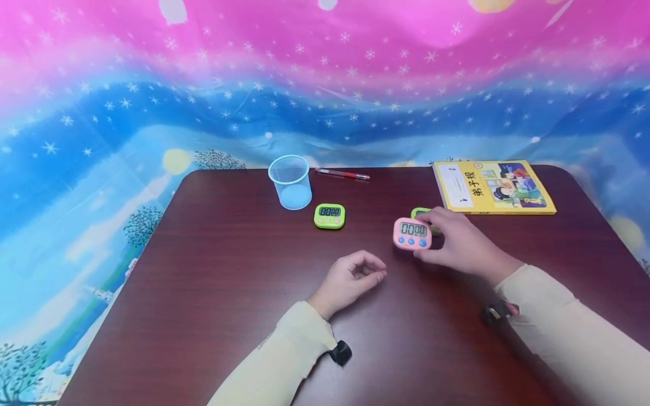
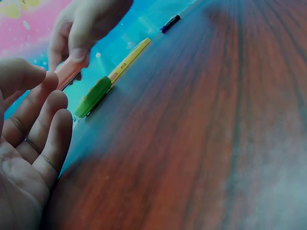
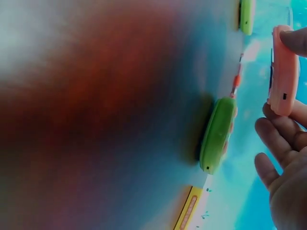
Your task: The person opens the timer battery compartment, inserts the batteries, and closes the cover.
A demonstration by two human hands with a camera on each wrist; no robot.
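Note:
My right hand (image 1: 464, 242) pinches a pink digital timer (image 1: 412, 234) by its right side, thumb below and fingers above. In the right wrist view the pink timer (image 3: 286, 72) is held up off the table. Behind it, partly hidden, lies a green timer (image 1: 419, 212), which shows more fully as a green timer (image 3: 218, 136) in the right wrist view. Another green timer (image 1: 329, 216) lies face up left of centre. My left hand (image 1: 350, 280) holds nothing, its fingers loosely bent, nearer the front of the table and left of the pink timer.
A light blue mesh pen cup (image 1: 290, 183) stands at the back left. Beside it a red pen (image 1: 342, 174) lies along the back edge. At the back right is a yellow picture book (image 1: 495, 188). A patterned cloth (image 1: 325, 67) hangs behind the dark wooden table (image 1: 213, 293).

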